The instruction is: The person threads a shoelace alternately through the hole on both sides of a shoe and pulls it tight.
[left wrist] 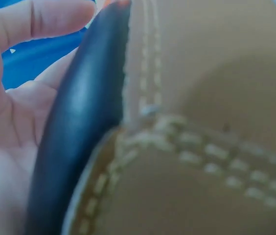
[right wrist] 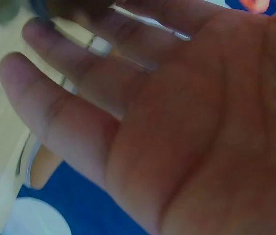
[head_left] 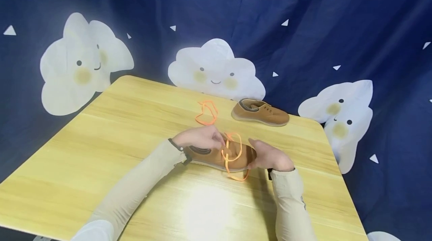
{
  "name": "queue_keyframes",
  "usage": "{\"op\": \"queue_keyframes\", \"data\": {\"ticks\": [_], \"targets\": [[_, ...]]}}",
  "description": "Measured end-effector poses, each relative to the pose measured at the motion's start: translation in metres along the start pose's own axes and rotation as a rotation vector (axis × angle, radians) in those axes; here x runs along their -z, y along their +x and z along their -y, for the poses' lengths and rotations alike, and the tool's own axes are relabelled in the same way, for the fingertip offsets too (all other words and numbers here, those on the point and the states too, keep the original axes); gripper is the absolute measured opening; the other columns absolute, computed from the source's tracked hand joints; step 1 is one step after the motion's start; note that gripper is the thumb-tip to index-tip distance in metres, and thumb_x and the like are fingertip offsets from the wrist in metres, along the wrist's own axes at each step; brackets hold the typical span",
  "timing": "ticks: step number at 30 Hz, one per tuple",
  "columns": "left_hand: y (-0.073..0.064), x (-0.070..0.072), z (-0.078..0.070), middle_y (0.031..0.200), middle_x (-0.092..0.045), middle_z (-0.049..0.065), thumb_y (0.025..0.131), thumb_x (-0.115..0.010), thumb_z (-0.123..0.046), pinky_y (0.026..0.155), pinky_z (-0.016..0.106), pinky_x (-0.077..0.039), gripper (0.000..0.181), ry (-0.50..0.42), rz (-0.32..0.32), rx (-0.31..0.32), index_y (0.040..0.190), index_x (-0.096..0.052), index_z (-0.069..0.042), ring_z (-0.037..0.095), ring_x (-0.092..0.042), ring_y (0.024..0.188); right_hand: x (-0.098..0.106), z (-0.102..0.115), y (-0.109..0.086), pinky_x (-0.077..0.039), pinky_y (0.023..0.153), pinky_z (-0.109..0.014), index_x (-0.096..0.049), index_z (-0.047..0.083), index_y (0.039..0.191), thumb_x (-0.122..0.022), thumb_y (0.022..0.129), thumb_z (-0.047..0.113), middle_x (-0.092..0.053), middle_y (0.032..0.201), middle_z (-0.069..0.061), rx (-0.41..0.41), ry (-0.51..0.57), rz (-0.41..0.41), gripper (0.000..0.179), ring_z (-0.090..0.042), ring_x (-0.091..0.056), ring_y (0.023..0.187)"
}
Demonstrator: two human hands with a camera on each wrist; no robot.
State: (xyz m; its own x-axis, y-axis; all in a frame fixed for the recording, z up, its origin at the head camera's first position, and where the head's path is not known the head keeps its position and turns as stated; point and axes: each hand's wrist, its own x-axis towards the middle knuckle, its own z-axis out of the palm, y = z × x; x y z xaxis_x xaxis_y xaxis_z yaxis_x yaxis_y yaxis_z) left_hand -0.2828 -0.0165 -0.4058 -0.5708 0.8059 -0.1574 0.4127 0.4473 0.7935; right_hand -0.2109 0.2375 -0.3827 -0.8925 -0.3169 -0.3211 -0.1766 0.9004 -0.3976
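Observation:
A brown shoe [head_left: 212,158] with a dark collar stands on the table, toe to the right. An orange shoelace [head_left: 227,154] hangs in loops across its front, one loop trailing over the near side. My left hand [head_left: 202,138] is above the shoe opening, pinching the lace near the eyelets; orange shows by its fingertips in the left wrist view, where the padded collar [left wrist: 79,122] hides part of the palm. With thumb and fingers on either side, my right hand [head_left: 270,155] holds the toe. In the right wrist view, the right palm [right wrist: 187,112] covers most of the shoe.
Farther back on the wooden table [head_left: 101,151], a second brown shoe [head_left: 261,113] without a lace stands near the far edge. Another orange shoelace [head_left: 216,113] lies looped beyond my left hand. Behind the table hangs a blue curtain [head_left: 209,12] with white clouds.

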Motion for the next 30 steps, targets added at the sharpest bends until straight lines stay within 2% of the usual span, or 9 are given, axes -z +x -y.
{"op": "queue_keyframes", "data": {"ticks": [2, 5, 8, 11, 13, 16, 19, 23, 30], "targets": [[0.0, -0.001, 0.001, 0.049, -0.038, -0.013, 0.096, -0.057, -0.016, 0.044, 0.019, -0.022, 0.027, -0.002, -0.014, 0.012, 0.11, -0.08, -0.016, 0.002, -0.022, 0.042, -0.007, -0.005, 0.009, -0.048, 0.111, -0.047, -0.052, -0.002, 0.143, -0.091, 0.074, 0.009, -0.062, 0.14, -0.018, -0.003, 0.041, 0.037, 0.08, -0.033, -0.058, 0.132], [0.001, -0.002, 0.001, 0.065, -0.063, -0.005, 0.099, -0.059, -0.02, 0.044, 0.02, -0.023, 0.024, -0.022, -0.044, 0.023, 0.102, -0.081, -0.015, 0.003, -0.024, 0.043, -0.013, -0.005, 0.017, -0.053, 0.097, -0.041, -0.065, 0.007, 0.12, -0.095, 0.068, 0.01, -0.07, 0.112, -0.005, 0.016, 0.05, 0.028, 0.06, -0.022, -0.064, 0.106], [0.002, -0.004, -0.001, 0.097, -0.079, 0.002, 0.099, -0.061, -0.024, 0.049, 0.02, -0.028, 0.025, -0.017, -0.1, 0.005, 0.096, -0.082, -0.013, 0.004, -0.028, 0.048, -0.013, -0.005, 0.019, -0.053, 0.089, -0.037, -0.067, 0.01, 0.11, -0.096, 0.066, 0.01, -0.068, 0.101, -0.001, 0.006, 0.032, 0.011, 0.053, -0.017, -0.062, 0.096], [0.004, -0.004, -0.003, 0.095, -0.078, 0.008, 0.1, -0.06, -0.025, 0.055, 0.021, -0.032, 0.027, -0.002, -0.149, -0.033, 0.092, -0.082, -0.011, 0.007, -0.032, 0.055, -0.012, -0.005, 0.019, -0.052, 0.086, -0.035, -0.067, 0.011, 0.105, -0.096, 0.067, 0.009, -0.067, 0.097, 0.0, 0.006, 0.019, 0.007, 0.048, -0.016, -0.06, 0.092], [0.005, -0.004, -0.004, 0.099, -0.08, 0.004, 0.1, -0.061, -0.025, 0.059, 0.021, -0.038, 0.025, -0.012, -0.191, -0.052, 0.097, -0.083, -0.013, 0.004, -0.041, 0.059, -0.012, -0.004, 0.019, -0.051, 0.083, -0.034, -0.066, 0.011, 0.102, -0.096, 0.067, 0.009, -0.066, 0.094, -0.001, 0.012, 0.009, 0.005, 0.046, -0.016, -0.059, 0.089], [0.003, -0.003, -0.009, 0.108, -0.08, 0.003, 0.1, -0.064, -0.024, 0.072, 0.02, -0.052, 0.024, -0.088, -0.246, -0.065, 0.108, -0.081, -0.01, 0.002, -0.063, 0.075, -0.012, -0.004, 0.018, -0.051, 0.081, -0.033, -0.066, 0.011, 0.102, -0.096, 0.067, 0.009, -0.065, 0.092, 0.0, 0.011, -0.001, 0.002, 0.045, -0.016, -0.058, 0.088], [-0.001, -0.001, -0.016, 0.118, -0.079, 0.006, 0.099, -0.067, -0.024, 0.092, 0.027, -0.059, 0.029, -0.181, -0.305, -0.062, 0.122, -0.076, -0.008, 0.014, -0.078, 0.095, -0.013, -0.004, 0.018, -0.051, 0.081, -0.032, -0.066, 0.01, 0.102, -0.096, 0.067, 0.009, -0.065, 0.091, -0.001, 0.008, -0.008, -0.002, 0.046, -0.016, -0.058, 0.087], [-0.009, 0.004, -0.027, 0.12, -0.078, 0.007, 0.098, -0.069, -0.024, 0.1, 0.035, -0.058, 0.035, -0.271, -0.346, -0.075, 0.129, -0.072, -0.008, 0.026, -0.078, 0.101, -0.012, -0.004, 0.018, -0.05, 0.08, -0.033, -0.067, 0.01, 0.102, -0.096, 0.067, 0.008, -0.065, 0.091, -0.001, 0.005, -0.013, -0.008, 0.046, -0.016, -0.058, 0.086], [-0.022, 0.012, -0.04, 0.118, -0.079, 0.001, 0.099, -0.07, -0.027, 0.102, 0.032, -0.056, 0.032, -0.345, -0.427, -0.148, 0.127, -0.074, -0.013, 0.015, -0.073, 0.115, -0.011, -0.003, 0.02, -0.053, 0.089, -0.037, -0.068, 0.009, 0.115, -0.095, 0.069, 0.009, -0.068, 0.1, -0.002, -0.012, -0.021, 0.0, 0.053, -0.018, -0.061, 0.096]]}}
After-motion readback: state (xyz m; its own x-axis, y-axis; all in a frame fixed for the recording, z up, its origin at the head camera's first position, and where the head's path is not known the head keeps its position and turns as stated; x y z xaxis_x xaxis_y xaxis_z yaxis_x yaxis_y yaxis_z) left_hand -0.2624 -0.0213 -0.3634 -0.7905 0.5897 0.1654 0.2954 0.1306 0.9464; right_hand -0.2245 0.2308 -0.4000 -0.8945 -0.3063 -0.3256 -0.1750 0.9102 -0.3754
